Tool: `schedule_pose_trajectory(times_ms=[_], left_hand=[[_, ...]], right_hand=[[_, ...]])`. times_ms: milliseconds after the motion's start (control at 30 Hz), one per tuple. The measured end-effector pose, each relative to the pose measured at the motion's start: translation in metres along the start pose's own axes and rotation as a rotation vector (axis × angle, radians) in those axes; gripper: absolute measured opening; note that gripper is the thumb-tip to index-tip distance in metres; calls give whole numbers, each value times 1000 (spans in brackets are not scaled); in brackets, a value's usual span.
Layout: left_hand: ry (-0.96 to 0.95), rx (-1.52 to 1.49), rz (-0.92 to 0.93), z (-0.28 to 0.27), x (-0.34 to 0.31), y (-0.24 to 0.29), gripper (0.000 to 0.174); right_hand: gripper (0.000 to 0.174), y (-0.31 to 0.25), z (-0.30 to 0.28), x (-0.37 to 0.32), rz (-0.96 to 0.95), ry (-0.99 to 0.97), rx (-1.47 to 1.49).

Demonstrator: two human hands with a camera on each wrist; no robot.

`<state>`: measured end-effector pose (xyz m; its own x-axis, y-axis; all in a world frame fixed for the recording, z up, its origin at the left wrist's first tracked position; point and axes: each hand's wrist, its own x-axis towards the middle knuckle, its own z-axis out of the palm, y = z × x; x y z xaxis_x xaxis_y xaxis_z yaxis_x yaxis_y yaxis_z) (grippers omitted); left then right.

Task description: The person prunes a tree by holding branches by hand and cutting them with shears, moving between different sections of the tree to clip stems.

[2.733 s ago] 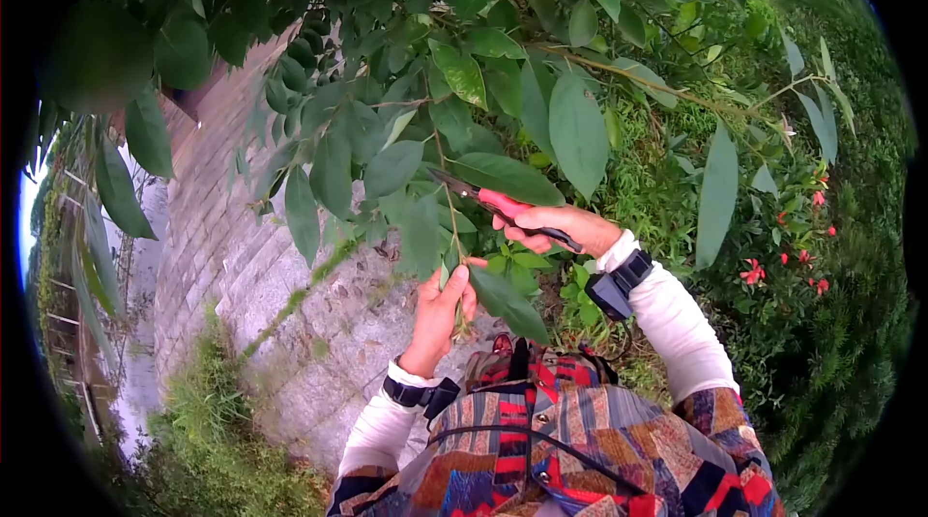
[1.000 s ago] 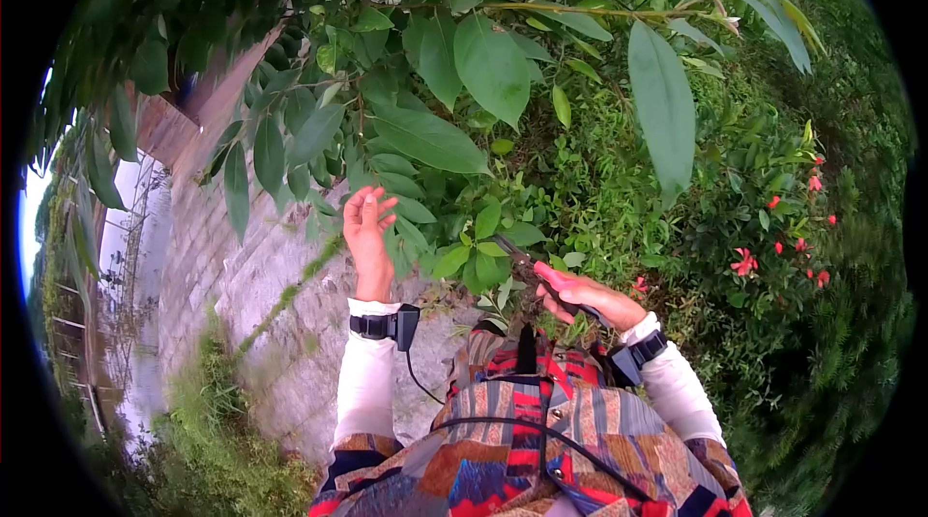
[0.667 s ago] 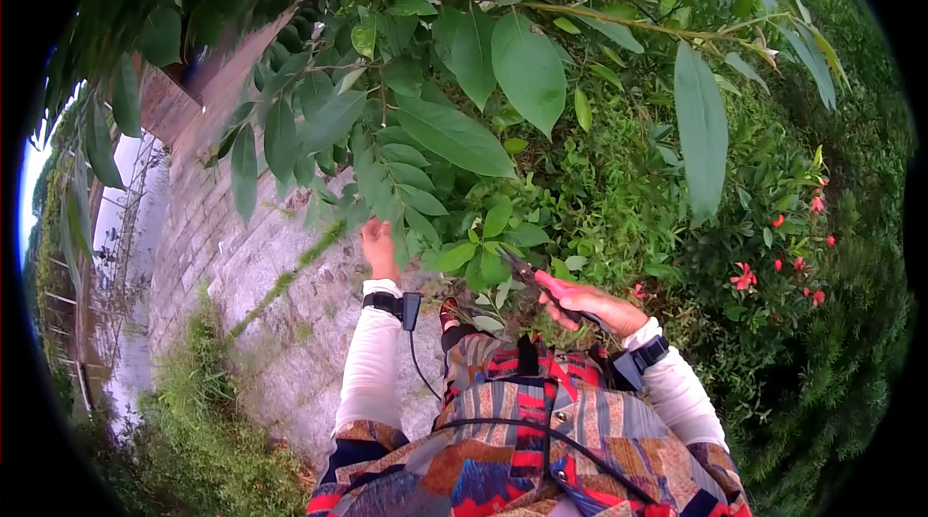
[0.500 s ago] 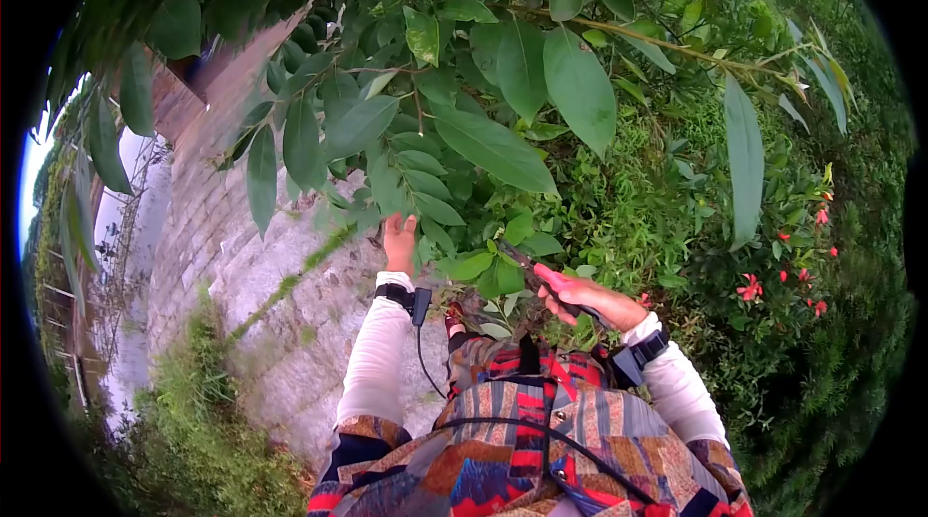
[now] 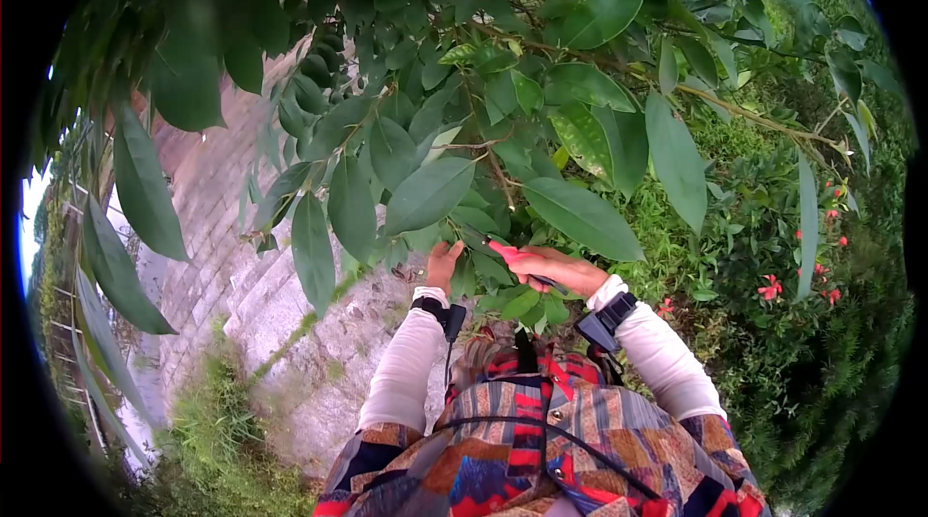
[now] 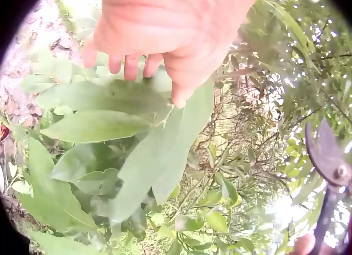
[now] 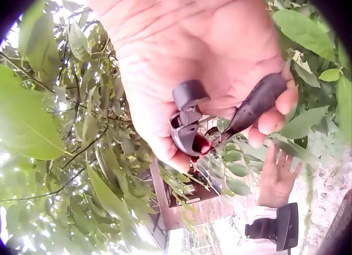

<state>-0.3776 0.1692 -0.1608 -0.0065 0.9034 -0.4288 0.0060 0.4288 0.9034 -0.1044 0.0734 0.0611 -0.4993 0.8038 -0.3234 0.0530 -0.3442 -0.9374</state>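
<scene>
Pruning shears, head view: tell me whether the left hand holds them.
No, the right hand grips the pruning shears by their red handle.

Both arms reach forward from the body and angle inward, the left arm [image 5: 399,372] and right arm [image 5: 667,358] in pale sleeves to the wrists. The left hand [image 5: 443,266] is open, fingers extended and thumb set apart. Near it but not touching, the right hand [image 5: 561,272] is in a grip, its fingers curled and its palm visible from the wrist view.
</scene>
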Motion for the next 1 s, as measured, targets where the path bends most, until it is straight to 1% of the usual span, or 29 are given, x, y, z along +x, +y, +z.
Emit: schedule_pose_trajectory(times_ms=[33, 67, 133, 167, 200, 267, 300, 333, 400, 433, 467, 533, 600, 667, 733, 767, 800, 867, 933, 967, 1000], left_hand=[[43, 17, 6, 4, 1, -2, 74], [47, 20, 5, 5, 0, -3, 74], [-13, -17, -107, 8, -7, 4, 66], [12, -40, -103, 11, -5, 3, 47], [9, -38, -102, 11, -4, 0, 47], [-43, -176, -109, 7, -3, -5, 29], [-45, -128, -84, 5, -3, -1, 17], [-45, -125, -85, 3, -4, 1, 17], [-6, -162, -94, -2, -15, 6, 15], [16, -194, -92, -4, -20, 9, 15], [19, -189, -92, -8, -24, 12, 15], [-48, -248, -102, -23, -27, 13, 17], [-37, -208, -130, -34, -28, 14, 19], [1, -292, -99, -41, -30, 14, 20], [-20, -254, -95, -49, -33, 19, 21], [-34, -270, -79, -49, -35, 22, 21], [-50, -286, -62, -49, -35, 24, 20], [-44, -294, -70, -46, -36, 29, 20], [-42, -304, -82, -50, -33, 24, 20], [-56, -315, -60, -54, -25, 13, 19], [-70, -326, -38, -53, -25, 17, 19]], right_hand=[[44, 1, -2, 8, 15, 3, 11], [43, 3, -4, 14, 31, 6, 24], [42, 3, -5, 21, 48, 14, 6], [41, 3, -6, 23, 67, 27, -10], [40, -3, -5, 24, 86, 39, -27], [42, -16, -4, 23, 60, 34, -75], [43, -23, -4, 23, 37, 28, -122], [43, -21, -6, 29, 36, 29, -120], [49, -3, -12, 51, 46, 26, -199], [54, 3, -16, 65, 69, -27, -213], [54, 10, -18, 76, 67, -28, -209], [57, 11, -16, 92, 178, -48, -243], [58, 11, -14, 104, 203, -60, -249], [60, 8, -9, 120, 225, -78, -258], [64, 1, -1, 131, 362, -100, -268], [66, -2, 1, 133, 387, -91, -274], [66, -1, 2, 137, 383, -94, -272], [61, -1, 2, 147, 302, -143, -290], [59, 21, -7, 168, 318, -143, -305], [57, 32, -11, 177, 338, -141, -319], [57, 37, -14, 181, 335, -142, -318]])
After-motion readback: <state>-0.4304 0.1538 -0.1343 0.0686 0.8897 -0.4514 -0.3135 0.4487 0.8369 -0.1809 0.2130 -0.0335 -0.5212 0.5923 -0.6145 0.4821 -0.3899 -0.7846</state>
